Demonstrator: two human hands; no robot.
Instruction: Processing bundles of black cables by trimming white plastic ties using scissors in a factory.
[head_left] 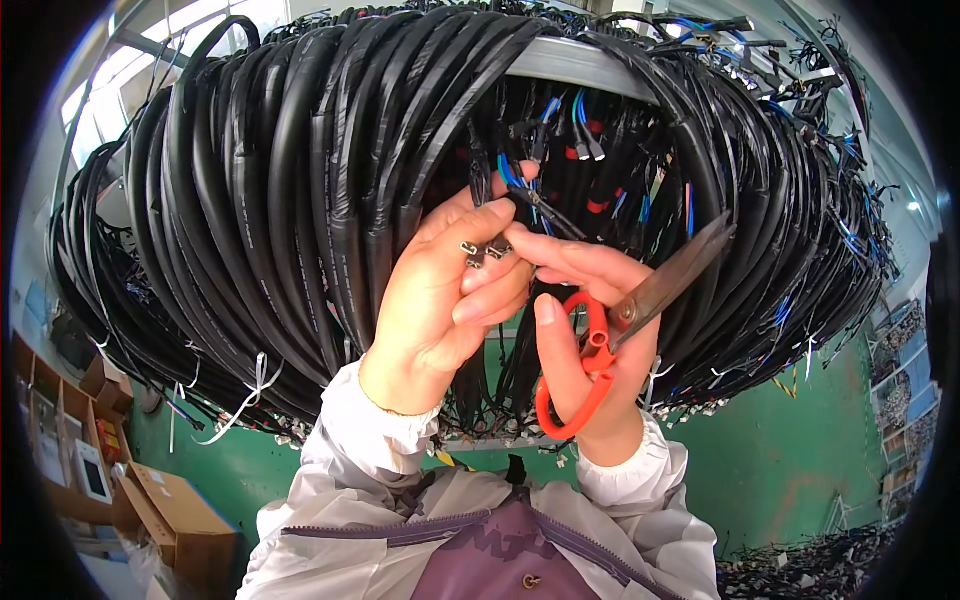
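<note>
- My left hand (440, 285) is curled closed on the small black connectors (477, 252), which poke out between thumb and folded fingers.
- My right hand (632, 360) is half-open, its fingers stretched left to just beside the connectors; whether they touch, I cannot tell.
- In that same right hand I have the scissors (670, 285), hooked by the handles, blades pointing far and right.
- The scissors have smooth orange-red handles and dull grey metal blades; the connectors show bright metal edges.
- Thick, glossy black cables (300, 180) drape over a flat metal rail (580, 70); thin blue wires (505, 172) show beyond my left thumb.
- I count one pair of scissors and one rail; the cables are too many to count.
</note>
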